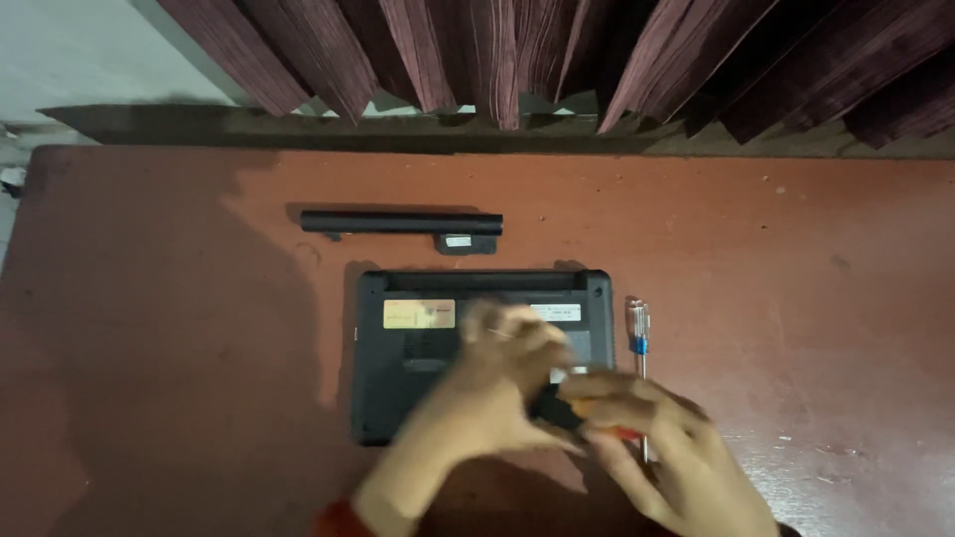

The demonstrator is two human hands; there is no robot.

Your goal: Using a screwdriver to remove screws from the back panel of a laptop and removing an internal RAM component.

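Labels, one yellow [419,314] and one white [557,312], sit on the upturned laptop [398,398]. Left hand [497,373] rests loosely curled there; right hand [647,428] grips an orange-handled tool [562,408].

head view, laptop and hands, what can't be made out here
- Left hand: motion-blurred in the head view; finger positions unclear.
- Right hand: seems to grip a tool with an orange and black handle; fingers hide its tip.
- Laptop underside: lower right part covered by both hands.
- Labels on laptop and black battery: too small to make out.
- Blue-handled screwdriver: lower shaft hidden behind the right hand.
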